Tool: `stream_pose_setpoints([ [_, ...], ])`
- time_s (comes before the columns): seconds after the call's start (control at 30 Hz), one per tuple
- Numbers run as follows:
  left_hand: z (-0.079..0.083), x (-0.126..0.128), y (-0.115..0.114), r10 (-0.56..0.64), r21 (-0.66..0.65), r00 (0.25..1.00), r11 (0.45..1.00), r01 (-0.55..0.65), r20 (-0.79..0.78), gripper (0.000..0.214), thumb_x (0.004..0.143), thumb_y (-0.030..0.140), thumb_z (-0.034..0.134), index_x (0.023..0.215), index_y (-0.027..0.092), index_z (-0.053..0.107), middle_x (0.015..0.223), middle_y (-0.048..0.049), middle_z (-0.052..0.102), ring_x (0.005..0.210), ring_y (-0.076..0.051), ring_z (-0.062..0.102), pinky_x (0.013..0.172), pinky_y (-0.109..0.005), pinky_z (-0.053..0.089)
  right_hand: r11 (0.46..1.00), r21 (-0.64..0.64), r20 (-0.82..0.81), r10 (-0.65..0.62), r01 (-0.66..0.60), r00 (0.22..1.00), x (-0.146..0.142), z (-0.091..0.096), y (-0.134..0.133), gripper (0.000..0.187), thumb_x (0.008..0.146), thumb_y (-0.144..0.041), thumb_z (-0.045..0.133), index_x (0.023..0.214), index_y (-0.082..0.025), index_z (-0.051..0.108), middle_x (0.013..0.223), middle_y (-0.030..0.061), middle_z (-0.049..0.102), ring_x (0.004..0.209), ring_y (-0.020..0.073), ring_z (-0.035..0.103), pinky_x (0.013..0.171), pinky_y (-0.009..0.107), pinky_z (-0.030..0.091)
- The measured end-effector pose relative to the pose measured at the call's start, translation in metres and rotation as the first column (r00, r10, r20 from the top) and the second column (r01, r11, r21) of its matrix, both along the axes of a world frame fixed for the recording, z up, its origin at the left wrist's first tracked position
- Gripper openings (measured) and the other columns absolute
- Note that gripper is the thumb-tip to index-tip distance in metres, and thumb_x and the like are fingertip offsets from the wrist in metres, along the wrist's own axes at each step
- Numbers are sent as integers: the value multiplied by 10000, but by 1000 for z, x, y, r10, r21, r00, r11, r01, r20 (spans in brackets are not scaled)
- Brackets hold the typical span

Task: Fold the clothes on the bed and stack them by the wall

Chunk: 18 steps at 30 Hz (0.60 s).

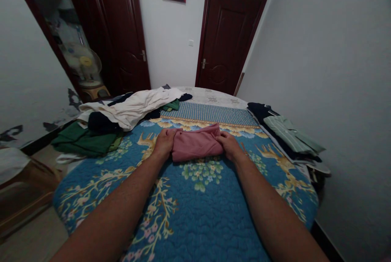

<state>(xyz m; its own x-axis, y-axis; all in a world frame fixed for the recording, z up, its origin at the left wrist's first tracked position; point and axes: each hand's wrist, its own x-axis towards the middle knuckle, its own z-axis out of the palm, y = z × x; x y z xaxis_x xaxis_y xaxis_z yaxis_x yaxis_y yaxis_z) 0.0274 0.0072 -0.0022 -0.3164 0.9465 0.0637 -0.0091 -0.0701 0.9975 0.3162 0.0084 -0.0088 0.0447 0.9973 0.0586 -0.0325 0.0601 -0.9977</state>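
Head view: a folded pink soft-cloth garment (195, 145) lies midway across the blue floral quilted bedcover (195, 213). The left hand (164, 143) and right hand (229, 145) have fingers clamped on its opposite ends. It looks light, limp and non-slippery; the doubled ends give the best hold.

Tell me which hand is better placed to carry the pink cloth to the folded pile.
Probably the right hand: it rests on the pink cloth at the end nearer the folded pile; the left hand is farther away.

near quilt (195, 217) open | clothes heap (122, 115) left | folded stack (290, 136) right
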Motion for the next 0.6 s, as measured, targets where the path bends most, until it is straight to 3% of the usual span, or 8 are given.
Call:
stream_pose_setpoints([
  [0.07,-2,-2,1,25,-6,996,1000,-25,83,461,748,592,833,925,183,715,943,-70,759,844,-217,666,713,-305,502,999,-35,-44,-36,35,998,-4,-2,2,378,638,-343,823,984,-213,742,967,41,810,908,252,736,903,386,566],
  [0.13,-3,-4,2,-18,-32,975,999,26,220,524,668,590,892,946,174,736,939,-74,777,810,-213,679,715,-316,524,995,-103,-125,-29,16,992,-7,-3,2,432,648,-333,846,1048,-221,727,982,46,819,905,255,758,907,403,586],
  [0.3,1,-5,1,-113,-13,895,991,132,430,586,533,499,994,958,167,765,914,-64,808,782,-197,712,739,-316,573,943,-242,-287,154,-227,945,-8,1,-2,269,767,-336,774,994,-199,729,935,101,830,926,291,796,908,453,633],
  [0.4,3,-5,-1,-113,-29,884,990,141,454,537,545,456,1001,929,165,764,857,-47,804,727,-185,714,702,-303,582,926,-235,-289,225,-297,931,-10,5,-6,236,802,-337,766,991,-200,733,917,105,830,950,301,804,917,461,639],
  [0.6,2,-9,3,-87,-71,916,990,124,393,430,670,385,933,1005,163,780,917,-57,822,766,-187,744,709,-289,594,959,-138,-379,180,-247,908,-26,11,-13,275,792,-318,802,1041,-223,737,989,56,844,992,265,800,983,435,623],
])
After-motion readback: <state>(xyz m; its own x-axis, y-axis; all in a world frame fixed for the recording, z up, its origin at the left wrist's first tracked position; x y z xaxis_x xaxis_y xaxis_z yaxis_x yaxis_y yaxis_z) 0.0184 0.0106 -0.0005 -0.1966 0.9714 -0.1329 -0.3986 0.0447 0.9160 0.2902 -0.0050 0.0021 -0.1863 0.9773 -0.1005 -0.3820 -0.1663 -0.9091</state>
